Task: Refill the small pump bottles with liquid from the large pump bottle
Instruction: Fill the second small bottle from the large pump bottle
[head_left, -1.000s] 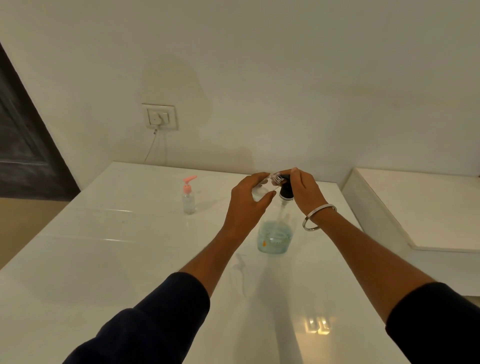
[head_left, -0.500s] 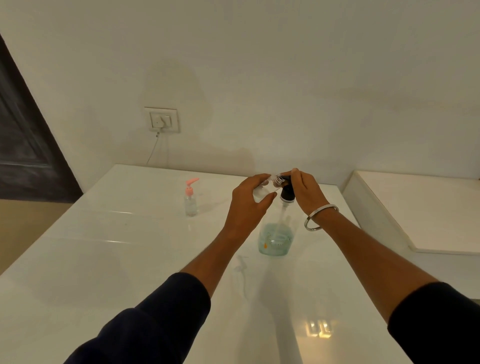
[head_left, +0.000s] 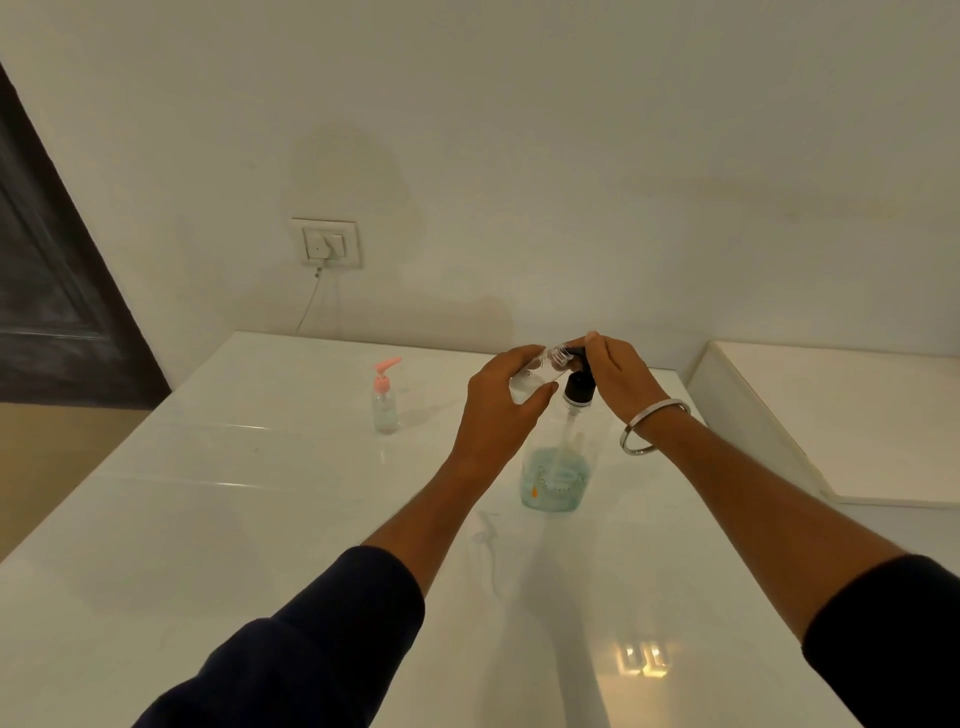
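A large clear pump bottle (head_left: 556, 478) with pale blue liquid low inside stands on the white table (head_left: 260, 519). Its black pump head (head_left: 578, 387) sits under my right hand (head_left: 615, 376), whose fingers lie on top of the pump. My left hand (head_left: 501, 410) grips a small open clear bottle (head_left: 540, 369), tilted with its threaded neck against the pump's nozzle. A second small bottle (head_left: 385, 402) with a pink pump stands upright to the left, apart from both hands.
A wall socket (head_left: 326, 243) with a plugged cable is behind the table. A lower white surface (head_left: 831, 415) adjoins on the right. A dark door (head_left: 47, 291) is at far left. A thin clear pump tube (head_left: 485, 535) lies on the table near my left forearm.
Hands and bottles keep the same pose; only the view has shifted slightly.
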